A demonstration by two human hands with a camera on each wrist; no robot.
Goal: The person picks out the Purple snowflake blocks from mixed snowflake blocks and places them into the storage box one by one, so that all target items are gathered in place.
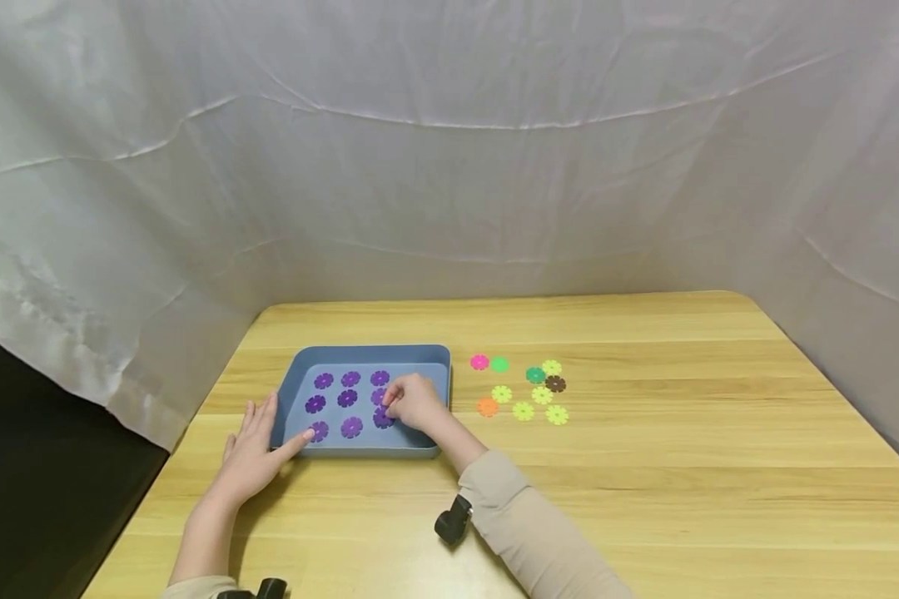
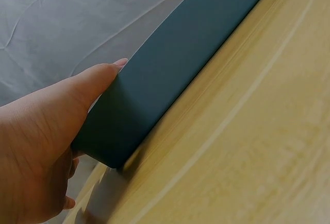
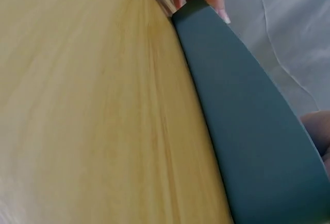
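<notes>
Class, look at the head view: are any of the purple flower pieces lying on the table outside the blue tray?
No: every purple flower piece lies inside the blue tray; only other colours lie outside.

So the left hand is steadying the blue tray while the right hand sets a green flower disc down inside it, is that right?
Not quite. In the head view, the disc under the right hand is a purple flower disc, like all the others in the blue tray; the green ones lie on the table to the tray's right. The left hand does rest against the tray's near left corner.
</notes>
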